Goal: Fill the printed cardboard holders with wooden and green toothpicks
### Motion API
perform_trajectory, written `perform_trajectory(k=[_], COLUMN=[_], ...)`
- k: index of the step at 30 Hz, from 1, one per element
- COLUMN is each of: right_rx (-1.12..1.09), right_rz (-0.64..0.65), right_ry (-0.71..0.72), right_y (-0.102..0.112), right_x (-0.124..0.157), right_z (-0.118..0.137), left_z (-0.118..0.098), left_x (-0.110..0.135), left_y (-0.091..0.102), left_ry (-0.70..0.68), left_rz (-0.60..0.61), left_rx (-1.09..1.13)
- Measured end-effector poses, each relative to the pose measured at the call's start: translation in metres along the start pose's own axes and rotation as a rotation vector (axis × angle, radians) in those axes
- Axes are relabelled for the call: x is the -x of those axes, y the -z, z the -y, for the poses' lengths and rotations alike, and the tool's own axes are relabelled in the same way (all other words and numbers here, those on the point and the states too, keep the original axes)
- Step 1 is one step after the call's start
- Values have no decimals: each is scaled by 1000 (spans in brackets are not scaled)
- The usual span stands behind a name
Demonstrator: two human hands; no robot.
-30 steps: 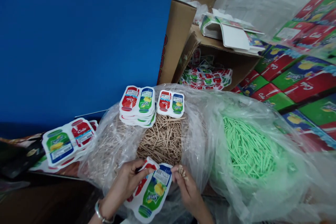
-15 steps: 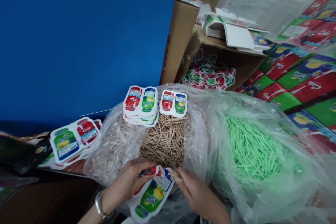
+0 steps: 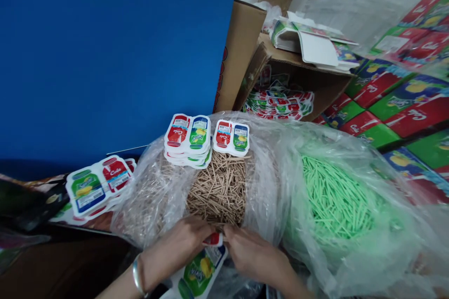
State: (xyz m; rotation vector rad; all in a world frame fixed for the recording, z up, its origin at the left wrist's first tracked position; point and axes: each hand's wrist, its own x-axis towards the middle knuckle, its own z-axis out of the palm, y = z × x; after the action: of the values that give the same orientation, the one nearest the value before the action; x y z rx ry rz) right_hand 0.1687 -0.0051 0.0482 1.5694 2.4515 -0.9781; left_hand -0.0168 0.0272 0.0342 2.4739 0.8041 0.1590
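My left hand (image 3: pixel 178 250) is closed on a printed packet (image 3: pixel 199 272) with a red half and a green half, held low at the near edge of a clear bag of tan sticks (image 3: pixel 219 189). My right hand (image 3: pixel 253 254) is pinched against the packet's top edge, fingertips meeting those of the left hand; whether it still holds sticks is hidden. Two small stacks of the same printed packets (image 3: pixel 189 140) (image 3: pixel 232 138) rest on the far side of the tan sticks.
A clear bag of green sticks (image 3: pixel 335 198) lies to the right. More printed packets (image 3: pixel 98 187) lie at the left. An open cardboard box (image 3: pixel 280 98) holds packets behind. Printed cartons (image 3: pixel 403 103) are stacked at the right. A blue wall (image 3: pixel 105 56) stands behind.
My hands have come together at the packet's top. The packet has sunk lower and is more covered by my hands. The small bunch of sticks in my right fingers is no longer seen.
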Motion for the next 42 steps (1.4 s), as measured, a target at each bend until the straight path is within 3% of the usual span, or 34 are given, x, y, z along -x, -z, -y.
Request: perform_trajectory(k=[3, 6, 11, 15, 19, 22, 25, 27, 29, 33, 36, 39, 42], right_rx=[130, 96, -281, -573, -703, -796, -833, -797, -724, -670, -700, -694, -653], right_rz=[-46, -127, -67, -95, -148, -381, -605, -582, -613, -837, -894, -933, -971], right_ry=[-149, -230, 132, 141, 210, 162, 31, 4, 5, -52, -86, -44, -52], right_y=[1, 8, 23, 15, 0, -3, -6, -12, -20, -30, -27, -20, -17], right_x=[-1, 2, 12, 10, 5, 7, 16, 23, 28, 24, 17, 15, 17], right_z=[19, 27, 9, 9, 14, 2, -14, -17, -15, -6, -3, -5, -7], left_z=[-6, -7, 2, 5, -3, -7, -5, -2, 0, -3, -6, -6, -7], left_x=[-8, -9, 2, 2, -4, -3, 0, -1, -4, -15, -20, -21, -26], left_y=[-3, -3, -1, -8, -15, -15, -17, -21, -25, -31, -29, -26, -25], left_ry=[21, 20, 38, 122, 158, 205, 350, 427, 417, 354, 458, 476, 505], left_rz=[-23, -39, -56, -105, -192, -219, -309, -421, -483, -436, -460, -462, -422], left_rx=[-125, -97, 161, 364, 511, 657, 906, 1071, 1202, 1329, 1285, 1203, 1305])
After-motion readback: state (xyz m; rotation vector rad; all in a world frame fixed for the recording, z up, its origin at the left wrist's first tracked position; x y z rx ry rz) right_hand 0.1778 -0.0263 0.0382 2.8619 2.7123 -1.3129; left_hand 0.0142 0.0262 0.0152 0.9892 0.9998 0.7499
